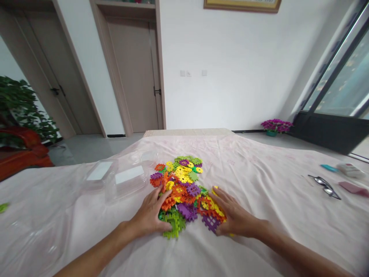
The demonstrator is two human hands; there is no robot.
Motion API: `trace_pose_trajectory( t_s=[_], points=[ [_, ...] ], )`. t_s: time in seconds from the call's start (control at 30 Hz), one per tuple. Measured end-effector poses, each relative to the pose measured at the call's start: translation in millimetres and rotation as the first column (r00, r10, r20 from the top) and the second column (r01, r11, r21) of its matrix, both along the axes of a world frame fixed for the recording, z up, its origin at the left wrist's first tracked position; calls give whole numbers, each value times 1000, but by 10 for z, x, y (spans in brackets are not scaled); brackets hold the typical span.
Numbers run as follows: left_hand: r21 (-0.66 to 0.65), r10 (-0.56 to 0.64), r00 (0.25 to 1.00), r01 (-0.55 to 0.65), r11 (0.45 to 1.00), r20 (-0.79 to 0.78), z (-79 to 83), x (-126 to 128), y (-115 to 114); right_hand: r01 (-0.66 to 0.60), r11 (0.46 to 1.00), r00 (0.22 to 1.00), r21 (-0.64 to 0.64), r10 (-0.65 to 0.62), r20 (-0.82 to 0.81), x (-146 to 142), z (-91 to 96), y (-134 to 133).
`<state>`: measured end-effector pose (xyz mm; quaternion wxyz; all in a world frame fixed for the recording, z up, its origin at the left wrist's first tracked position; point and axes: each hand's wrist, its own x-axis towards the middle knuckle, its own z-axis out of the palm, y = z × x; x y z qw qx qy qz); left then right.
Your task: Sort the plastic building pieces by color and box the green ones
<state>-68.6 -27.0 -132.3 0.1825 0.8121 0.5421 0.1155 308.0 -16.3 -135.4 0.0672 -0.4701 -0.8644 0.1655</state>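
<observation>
A heap of plastic interlocking building pieces in yellow, orange, purple and green lies on the pale pink cloth. At its left edge my left hand rests with thumb and fingers spread, touching orange and green pieces. My right hand is on the opposite edge, also with fingers apart, against yellow, orange and purple pieces. Near my left thumb is a green square piece. A purple square piece lies beside my right thumb. Neither palm is fully visible.
Clear plastic containers with white labels stand on the left, and another clear container is nearer. A green piece lies at far left. On the right are eyeglasses, a blue item and a pink item.
</observation>
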Motion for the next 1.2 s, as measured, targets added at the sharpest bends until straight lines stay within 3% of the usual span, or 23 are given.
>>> trace_pose_trajectory(
  t_s=[0.1,0.23,0.43,0.5,0.57,0.63,0.7,0.77,0.83,0.93,1.07,1.2],
  points=[
    [113,66,992,-78,990,111,-14,182,83,69,987,995,144,-57,-86,-294,34,127],
    [224,124,937,-204,953,326,-56,398,193,68,961,971,268,-2,-241,-717,150,208],
    [111,337,762,-469,876,553,-68,539,403,81,954,925,288,36,-378,-1030,142,268],
    [72,349,698,-497,865,626,0,580,496,135,973,857,187,-20,-515,-1066,160,379],
    [57,312,657,-476,878,686,91,631,598,199,980,716,9,-139,-684,-1113,228,525],
    [61,257,639,-431,900,725,178,676,698,196,969,538,-148,-232,-810,-1170,349,670],
    [112,202,644,-412,904,738,240,694,770,146,971,442,-188,-234,-866,-1205,498,784],
    [209,187,695,-443,872,694,269,678,779,124,980,477,-153,-194,-857,-1176,637,853],
    [325,215,781,-470,820,587,267,645,699,139,984,583,-111,-172,-794,-1063,729,871],
    [490,171,906,-360,794,388,228,631,434,97,994,745,-49,-105,-659,-766,746,784],
    [568,10,992,-82,819,129,158,731,8,-109,993,924,36,115,-364,-284,535,444],
    [462,-237,970,235,855,-55,47,916,-229,-170,984,983,44,172,-60,100,131,112]
  ],
)
